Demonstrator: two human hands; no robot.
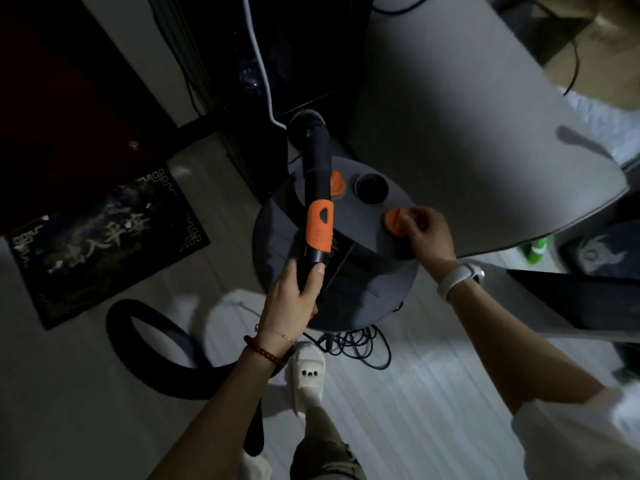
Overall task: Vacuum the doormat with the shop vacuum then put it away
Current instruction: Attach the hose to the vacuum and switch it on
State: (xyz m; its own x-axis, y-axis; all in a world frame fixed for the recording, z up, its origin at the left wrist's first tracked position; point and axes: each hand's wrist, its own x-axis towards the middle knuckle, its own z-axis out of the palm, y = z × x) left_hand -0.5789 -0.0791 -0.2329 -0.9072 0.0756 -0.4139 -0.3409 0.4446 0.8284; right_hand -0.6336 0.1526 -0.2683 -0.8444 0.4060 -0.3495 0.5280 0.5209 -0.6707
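over the vacuum (346, 271), both hands (294, 299)

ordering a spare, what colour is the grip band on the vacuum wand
Orange, on the black wand; head view.

A dim indoor scene. Light from the right brightens the pale tabletop (485, 109) and floor (415, 393), while the upper left sinks into near-black shadow. Edges bend with wide-angle distortion, and details look soft and slightly blurred throughout.

Doormat (104, 244) characters (too blurred); nothing legible.
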